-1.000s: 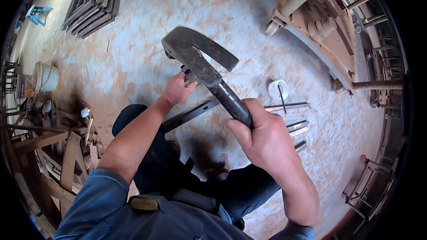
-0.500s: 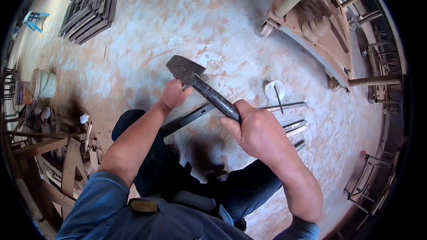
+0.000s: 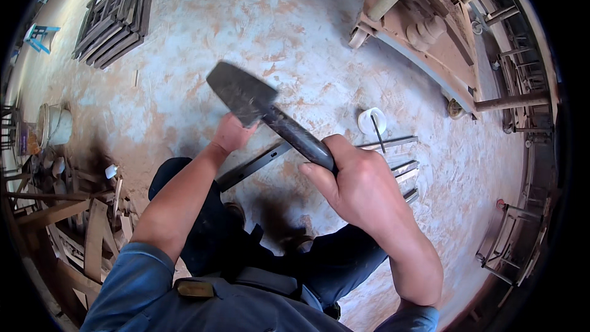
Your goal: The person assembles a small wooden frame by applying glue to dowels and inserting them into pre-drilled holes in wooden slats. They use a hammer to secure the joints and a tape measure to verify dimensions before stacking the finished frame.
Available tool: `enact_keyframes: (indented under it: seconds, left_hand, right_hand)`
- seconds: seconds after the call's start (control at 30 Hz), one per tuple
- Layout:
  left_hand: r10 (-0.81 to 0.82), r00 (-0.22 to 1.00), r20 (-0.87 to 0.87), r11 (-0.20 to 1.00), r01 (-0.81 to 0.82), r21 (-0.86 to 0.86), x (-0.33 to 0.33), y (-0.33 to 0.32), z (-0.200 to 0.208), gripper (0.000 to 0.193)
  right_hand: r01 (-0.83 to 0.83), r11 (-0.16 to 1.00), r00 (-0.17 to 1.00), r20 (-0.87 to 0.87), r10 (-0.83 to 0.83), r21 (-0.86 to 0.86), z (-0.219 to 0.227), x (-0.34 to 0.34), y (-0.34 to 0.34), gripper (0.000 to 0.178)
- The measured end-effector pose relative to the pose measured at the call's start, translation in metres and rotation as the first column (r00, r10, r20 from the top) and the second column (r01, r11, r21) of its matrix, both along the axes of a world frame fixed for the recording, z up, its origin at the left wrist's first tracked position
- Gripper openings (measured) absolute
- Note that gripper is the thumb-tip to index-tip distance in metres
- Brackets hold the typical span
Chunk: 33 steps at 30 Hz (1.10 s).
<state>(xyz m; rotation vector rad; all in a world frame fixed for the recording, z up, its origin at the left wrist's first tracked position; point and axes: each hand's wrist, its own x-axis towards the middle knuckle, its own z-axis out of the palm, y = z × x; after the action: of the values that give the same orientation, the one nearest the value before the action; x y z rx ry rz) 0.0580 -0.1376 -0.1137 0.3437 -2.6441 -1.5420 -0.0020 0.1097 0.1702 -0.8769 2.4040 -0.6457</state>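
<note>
My right hand (image 3: 369, 184) is wrapped around the dark handle of a hatchet (image 3: 243, 89). Its broad, flat grey head points up and to the left. My left hand (image 3: 232, 134) is closed just below the head, which hides part of its fingers. Whatever it may hold does not show. Beneath the handle, a dark wooden bar with slots (image 3: 255, 166) slants from beside my left knee toward the middle. A white round container (image 3: 362, 122) with a thin dark stick leaning in it stands beyond my right hand.
Several dark and pale strips (image 3: 405, 169) lie right of my right hand. Stacked dark wooden frames (image 3: 117, 21) sit at the far left. A wooden workbench (image 3: 424, 55) stands far right. Wood scraps (image 3: 95, 233) and a bucket (image 3: 58, 124) are on the left.
The hatchet's head has moved up and left and looks larger, with its broad face showing more. My left hand remains closed near it. The whole view has shifted slightly.
</note>
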Motion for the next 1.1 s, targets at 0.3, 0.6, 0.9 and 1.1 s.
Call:
enact_keyframes:
  seconds: [0.3, 0.6, 0.9, 1.1]
  left_hand:
    - [0.088, 0.995, 0.037, 0.981, -0.093, 0.170, 0.005, -0.010, -0.017, 0.030]
    - [0.213, 0.977, -0.013, 0.964, -0.208, 0.165, -0.005, 0.021, -0.002, 0.038]
    - [0.199, 0.978, 0.058, 0.946, -0.207, 0.248, 0.000, 0.000, -0.017, 0.057]
    - [0.250, 0.965, 0.075, 0.938, -0.261, 0.227, -0.004, 0.007, -0.012, 0.065]
  right_hand:
    - [0.320, 0.947, 0.947, 0.000, -0.320, -0.010, -0.036, 0.007, 0.012, 0.041]
    - [0.782, 0.613, 0.597, 0.145, -0.789, 0.118, -0.257, 0.047, 0.056, 0.045]
    - [0.831, 0.417, 0.385, 0.160, -0.909, 0.369, -0.366, 0.115, 0.078, 0.046]
    - [0.861, 0.453, 0.478, -0.065, -0.876, 0.229, -0.394, 0.130, 0.092, 0.049]
